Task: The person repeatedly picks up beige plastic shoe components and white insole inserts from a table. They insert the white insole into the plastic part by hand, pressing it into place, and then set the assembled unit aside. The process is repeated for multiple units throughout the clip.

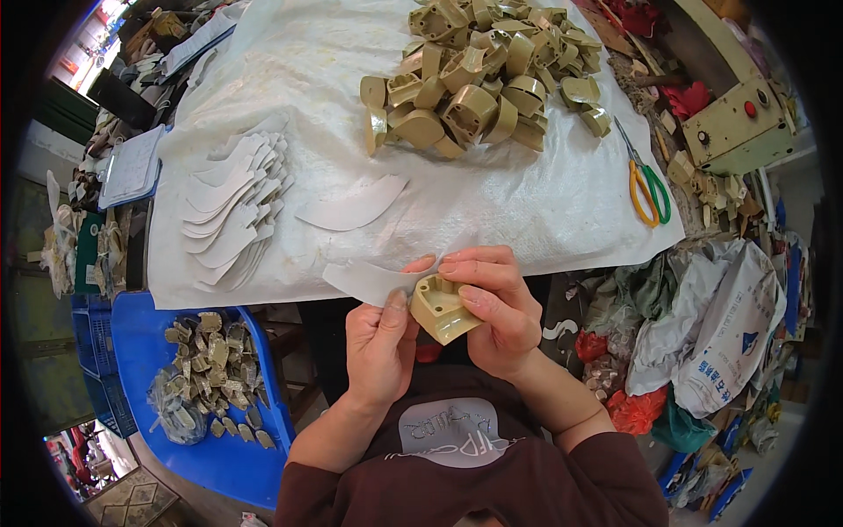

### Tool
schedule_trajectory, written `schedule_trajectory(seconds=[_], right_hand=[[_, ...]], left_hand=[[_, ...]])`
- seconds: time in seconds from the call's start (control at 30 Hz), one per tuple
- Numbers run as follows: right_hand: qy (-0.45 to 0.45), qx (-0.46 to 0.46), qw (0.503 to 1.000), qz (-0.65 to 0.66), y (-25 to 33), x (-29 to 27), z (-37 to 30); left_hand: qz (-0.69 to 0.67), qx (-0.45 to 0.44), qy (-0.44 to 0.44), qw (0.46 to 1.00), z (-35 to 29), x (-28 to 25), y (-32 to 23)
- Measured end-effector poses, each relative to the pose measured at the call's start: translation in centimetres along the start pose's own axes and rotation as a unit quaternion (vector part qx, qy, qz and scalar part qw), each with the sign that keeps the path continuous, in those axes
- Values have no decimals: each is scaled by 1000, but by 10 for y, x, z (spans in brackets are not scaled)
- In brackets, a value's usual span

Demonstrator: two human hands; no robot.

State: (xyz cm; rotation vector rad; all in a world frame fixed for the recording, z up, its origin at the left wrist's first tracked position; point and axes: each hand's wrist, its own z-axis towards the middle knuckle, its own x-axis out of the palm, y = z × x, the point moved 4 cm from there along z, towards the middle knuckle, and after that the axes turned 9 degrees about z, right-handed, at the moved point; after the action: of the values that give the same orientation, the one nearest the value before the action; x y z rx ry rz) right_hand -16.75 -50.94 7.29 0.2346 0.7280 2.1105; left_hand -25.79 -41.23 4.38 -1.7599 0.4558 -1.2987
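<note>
My right hand (500, 307) holds a glossy beige shoe heel (436, 312), its hollowed face with holes turned up. A curved white strip (362, 281) is pinched between the thumb and fingers of my left hand (379, 342). One end of the strip lies against the far side of the heel, where my right fingers press; how far it wraps round is hidden. On the white sheet (325, 97), a second curved white strip (351, 204) lies flat just beyond my hands. A fanned stack of such strips (233, 211) sits to its left.
A heap of beige heels (474, 105) covers the far right of the table. Scissors (648, 189) with orange and green handles lie at the right edge. At lower left, a blue tub (206, 470) holds several heels. Plastic bags (716, 325) crowd the right, below a control box (740, 123).
</note>
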Motion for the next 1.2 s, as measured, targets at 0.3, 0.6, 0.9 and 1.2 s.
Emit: schedule_trajectory(seconds=[0.3,0.6,0.9,1.2], right_hand=[[6,-4,1000,-19,-3,-2,-2],[37,-41,987,-154,-10,-1,1],[183,37,939,-290,11,0,13],[190,60,942,-271,3,-5,9]], left_hand=[[116,28,-12,993,-5,1,-1],[313,132,-37,940,-4,-2,-12],[423,129,-105,891,-5,-9,-27],[579,257,-73,770,-7,9,-18]])
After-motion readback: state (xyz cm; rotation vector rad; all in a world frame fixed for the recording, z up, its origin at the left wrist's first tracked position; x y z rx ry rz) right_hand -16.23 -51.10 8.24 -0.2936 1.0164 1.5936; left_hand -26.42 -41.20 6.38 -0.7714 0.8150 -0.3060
